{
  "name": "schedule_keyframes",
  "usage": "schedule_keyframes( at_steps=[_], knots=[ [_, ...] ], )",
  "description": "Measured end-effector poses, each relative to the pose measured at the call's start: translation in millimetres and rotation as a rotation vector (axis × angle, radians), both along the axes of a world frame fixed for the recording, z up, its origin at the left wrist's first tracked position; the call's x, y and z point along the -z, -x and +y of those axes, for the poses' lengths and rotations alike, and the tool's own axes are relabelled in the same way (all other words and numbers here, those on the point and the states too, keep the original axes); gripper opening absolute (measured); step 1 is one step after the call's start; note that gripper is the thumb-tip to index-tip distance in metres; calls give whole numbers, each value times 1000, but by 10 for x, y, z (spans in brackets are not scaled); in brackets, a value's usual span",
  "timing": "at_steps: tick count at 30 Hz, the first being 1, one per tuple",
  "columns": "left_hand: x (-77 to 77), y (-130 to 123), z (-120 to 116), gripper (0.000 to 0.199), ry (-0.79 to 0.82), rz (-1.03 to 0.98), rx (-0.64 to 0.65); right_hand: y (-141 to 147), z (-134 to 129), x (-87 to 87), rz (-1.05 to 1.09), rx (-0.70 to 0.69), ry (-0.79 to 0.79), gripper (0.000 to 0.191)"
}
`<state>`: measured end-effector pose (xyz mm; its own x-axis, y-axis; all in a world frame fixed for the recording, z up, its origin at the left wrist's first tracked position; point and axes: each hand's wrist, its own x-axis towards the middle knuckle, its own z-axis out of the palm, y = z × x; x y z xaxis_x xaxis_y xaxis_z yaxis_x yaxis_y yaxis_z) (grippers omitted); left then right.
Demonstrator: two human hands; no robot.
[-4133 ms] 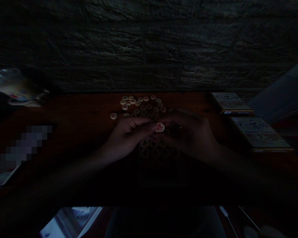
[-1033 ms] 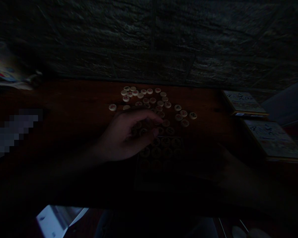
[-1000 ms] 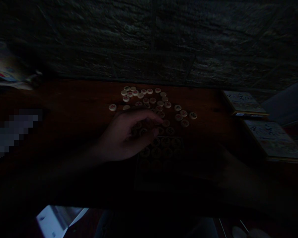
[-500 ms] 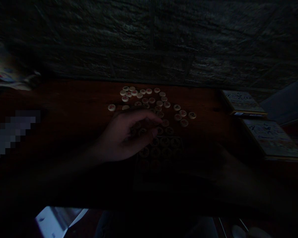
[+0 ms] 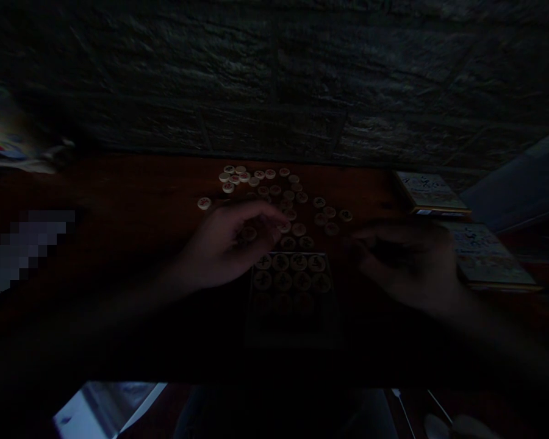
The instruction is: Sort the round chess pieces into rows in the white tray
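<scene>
Round Chinese chess pieces point(image 5: 299, 229) lie scattered on a dark reddish wooden table. In front of them a shallow square box point(image 5: 327, 299) holds rows of pieces marked with characters. My left hand point(image 5: 224, 247) is curled just beyond the box's left corner, its thumb and fingertips drawn close together beside a piece point(image 5: 283, 227). What may be between them is too dark to make out. To the right of the loose pieces is my right hand point(image 5: 407, 259), with thumb and index finger bent and a gap between their tips. Nothing shows in that gap.
Two flat printed boxes point(image 5: 432, 192) lie at the right, one nearer than the other. A rough stone-like wall point(image 5: 274, 79) rises behind the table. A patterned bag-like item point(image 5: 13, 143) stands at the far left. Below the table's edge is a white box point(image 5: 105, 408).
My right hand has come up out of the shadow at lower right to beside the loose pieces. The left thumb and fingertips have drawn closer together. More of the square box shows.
</scene>
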<state>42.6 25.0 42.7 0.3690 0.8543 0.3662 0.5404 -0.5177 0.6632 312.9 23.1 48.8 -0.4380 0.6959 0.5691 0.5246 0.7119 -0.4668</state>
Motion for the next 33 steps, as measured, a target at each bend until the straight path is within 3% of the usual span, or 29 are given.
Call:
schedule_keyframes(
  at_steps=[5, 12, 14, 17, 21, 33],
  knots=[
    [81, 66, 135, 17, -22, -20, -93, 22, 250, 6, 209, 168, 75, 17],
    [166, 229, 338, 16, -103, 19, -157, 101, 840, -300, 435, 251, 230, 20],
    [170, 250, 361, 16, -123, 32, -155, 124, 946, -246, 432, 276, 198, 21],
    [178, 256, 369, 16, -118, 49, -143, 131, 990, 8, 378, 370, 102, 22],
    [179, 240, 354, 18, -113, 71, -133, 70, 912, 307, 262, 301, 142, 19],
    [117, 176, 252, 19, -45, 175, -80, -8, 855, 304, 162, 258, 181, 22]
  ],
)
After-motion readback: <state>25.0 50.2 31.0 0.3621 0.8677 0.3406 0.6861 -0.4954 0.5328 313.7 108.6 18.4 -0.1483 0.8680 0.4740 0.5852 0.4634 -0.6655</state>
